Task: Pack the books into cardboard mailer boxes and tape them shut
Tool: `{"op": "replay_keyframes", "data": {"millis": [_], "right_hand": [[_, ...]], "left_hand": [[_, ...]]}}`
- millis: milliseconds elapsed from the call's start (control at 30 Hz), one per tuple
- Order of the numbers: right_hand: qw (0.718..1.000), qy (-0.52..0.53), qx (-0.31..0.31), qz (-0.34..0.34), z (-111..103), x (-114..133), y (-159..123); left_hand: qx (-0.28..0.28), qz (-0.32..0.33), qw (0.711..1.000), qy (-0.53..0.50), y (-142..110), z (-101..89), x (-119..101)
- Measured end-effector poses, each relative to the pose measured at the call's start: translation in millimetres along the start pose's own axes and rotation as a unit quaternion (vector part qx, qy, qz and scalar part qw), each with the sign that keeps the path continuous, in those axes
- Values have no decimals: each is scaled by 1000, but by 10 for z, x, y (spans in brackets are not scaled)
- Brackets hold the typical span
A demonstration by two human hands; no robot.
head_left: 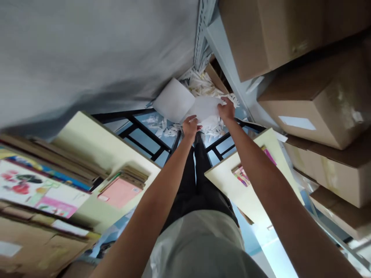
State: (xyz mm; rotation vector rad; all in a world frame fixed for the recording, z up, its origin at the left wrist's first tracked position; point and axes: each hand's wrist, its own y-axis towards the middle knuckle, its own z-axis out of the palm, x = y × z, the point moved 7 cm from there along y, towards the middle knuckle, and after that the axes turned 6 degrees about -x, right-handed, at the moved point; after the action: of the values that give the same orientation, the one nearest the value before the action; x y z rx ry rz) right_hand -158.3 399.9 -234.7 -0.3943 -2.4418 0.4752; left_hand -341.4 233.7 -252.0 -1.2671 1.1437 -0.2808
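A large white sheet (pixel 204 108), which looks like paper, lies low in front of me above a heap of white paper strips (pixel 203 82). My right hand (pixel 226 110) grips its right edge between thumb and fingers. At the near edge, by my feet, my left hand (pixel 190 126) has its fingers closed on the same sheet. Just left of it, a second white panel (pixel 174 101) leans toward the grey wall. Whether the two white pieces are joined, I cannot tell.
Cardboard boxes (pixel 307 100) fill the metal shelving (pixel 224 46) on the right. Two pale yellow tables (pixel 110 150) with black frames flank my legs. Stacks of printed card and a pink pile (pixel 120 192) lie on the left one. A grey wall (pixel 95 50) rises behind.
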Motion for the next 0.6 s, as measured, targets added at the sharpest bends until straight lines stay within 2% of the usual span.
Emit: {"op": "replay_keyframes", "data": {"millis": [100, 233, 433, 500, 600], "right_hand": [[997, 67, 36, 13, -424, 310, -244], [977, 196, 62, 50, -964, 674, -658], [951, 268, 134, 74, -1789, 1368, -1363], [942, 286, 164, 61, -2077, 1630, -1570], [931, 316, 177, 33, -2517, 1947, -1782]], "left_hand": [[-16, -25, 1000, 5, -425, -247, -218], [7, -14, 1000, -9, -972, -472, -538], [114, 86, 990, -23, -1957, -688, -1191], [144, 112, 983, -12, -2314, -743, -1435], [171, 139, 975, -10, -2792, -802, -1766]]}}
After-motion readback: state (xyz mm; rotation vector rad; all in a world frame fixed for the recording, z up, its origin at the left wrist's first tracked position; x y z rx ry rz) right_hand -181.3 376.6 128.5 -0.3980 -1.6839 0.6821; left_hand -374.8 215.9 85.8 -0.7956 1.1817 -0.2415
